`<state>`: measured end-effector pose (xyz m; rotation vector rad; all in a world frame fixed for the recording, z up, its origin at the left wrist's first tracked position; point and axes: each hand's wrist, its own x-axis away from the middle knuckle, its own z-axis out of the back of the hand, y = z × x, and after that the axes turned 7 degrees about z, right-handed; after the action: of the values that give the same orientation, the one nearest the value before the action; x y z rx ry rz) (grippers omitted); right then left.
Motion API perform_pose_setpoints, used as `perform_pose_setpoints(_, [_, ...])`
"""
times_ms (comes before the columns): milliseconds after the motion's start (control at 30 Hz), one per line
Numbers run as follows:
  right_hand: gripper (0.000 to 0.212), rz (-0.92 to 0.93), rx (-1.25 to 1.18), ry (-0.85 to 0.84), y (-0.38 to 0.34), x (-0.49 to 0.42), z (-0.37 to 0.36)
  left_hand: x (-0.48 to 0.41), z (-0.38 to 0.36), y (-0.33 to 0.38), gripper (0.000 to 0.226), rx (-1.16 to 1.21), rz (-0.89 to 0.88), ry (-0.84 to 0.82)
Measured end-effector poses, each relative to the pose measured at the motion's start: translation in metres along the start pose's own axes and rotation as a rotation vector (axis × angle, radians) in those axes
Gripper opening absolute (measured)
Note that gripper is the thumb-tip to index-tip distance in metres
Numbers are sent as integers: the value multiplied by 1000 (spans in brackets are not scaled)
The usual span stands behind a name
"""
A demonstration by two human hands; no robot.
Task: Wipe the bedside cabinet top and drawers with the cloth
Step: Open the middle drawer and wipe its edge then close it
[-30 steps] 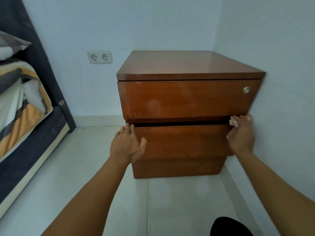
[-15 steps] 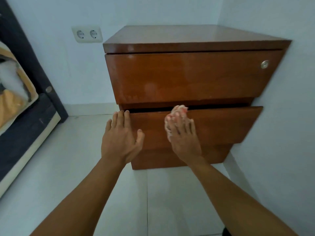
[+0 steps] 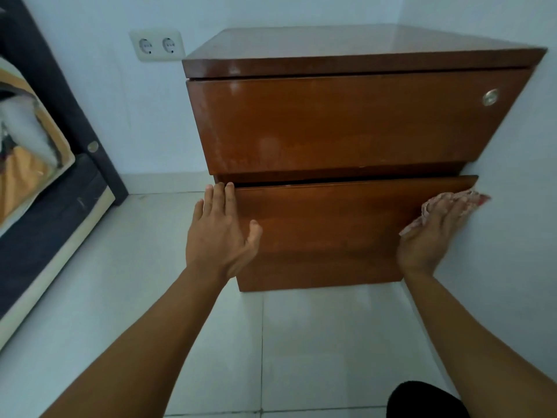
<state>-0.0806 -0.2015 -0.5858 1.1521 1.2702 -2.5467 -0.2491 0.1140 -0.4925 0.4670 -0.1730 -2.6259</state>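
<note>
A brown wooden bedside cabinet (image 3: pixel 346 122) stands in the room's corner, its right side against the wall. Its upper drawer is closed and carries a round metal lock (image 3: pixel 490 97). The lower drawer (image 3: pixel 328 224) is pulled out a little, leaving a dark gap above it. My left hand (image 3: pixel 220 233) lies flat and open against the lower drawer's left end, fingertips at its top edge. My right hand (image 3: pixel 431 236) presses a pale red-patterned cloth (image 3: pixel 446 203) against the drawer's right end, beside the wall.
A white double wall socket (image 3: pixel 156 45) sits left of the cabinet. A dark bed frame (image 3: pixel 54 188) with striped bedding runs along the left edge. White floor tiles lie in front of the cabinet. The right wall touches the cabinet's side.
My right hand has slid the cloth from the middle of the lower drawer front to its right end. The left hand has stayed at the left end.
</note>
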Motion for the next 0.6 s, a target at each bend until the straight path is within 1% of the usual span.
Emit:
perform_pose_setpoints(33, [66, 15, -45, 47, -20, 6, -4, 0, -1, 1, 88, 7, 2, -1])
perform_pose_setpoints(67, [60, 78, -66, 58, -45, 17, -10, 0, -1, 1, 88, 13, 2, -1])
perform_pose_setpoints(100, [57, 178, -94, 13, -74, 33, -17, 0, -2, 1, 88, 20, 2, 3])
perform_pose_setpoints(133, [57, 364, -115, -66, -100, 55, -28, 1, -2, 1, 88, 28, 4, 12])
perform_pose_setpoints(200, [58, 753, -54, -298, -131, 105, -65, 1, -2, 0, 88, 43, 6, 22])
perform_pose_setpoints(233, [53, 906, 18, -377, -133, 123, -86, 1, -2, 0, 88, 46, 7, 21])
perform_pose_setpoints(267, [50, 975, 64, -422, -131, 129, -102, 1, -3, 0, 89, 45, 9, 23])
perform_pose_setpoints(333, [52, 1020, 136, -417, -121, 122, -117, 0, -5, -1, 88, 34, 8, 41])
perform_pose_setpoints(433, [62, 1120, 259, -320, -82, 103, -111, 0, -8, -3, 83, 28, -1, 80])
perform_pose_setpoints(467, [65, 1121, 281, -288, -61, 97, -105, 1, -9, -2, 83, 32, -2, 86])
perform_pose_setpoints(533, [75, 1067, 305, -280, -16, 75, -86, 2, -10, -1, 83, 44, 1, 95])
perform_pose_setpoints(600, [86, 976, 378, -290, 25, 55, -66, 2, -11, 0, 83, 51, 6, 102])
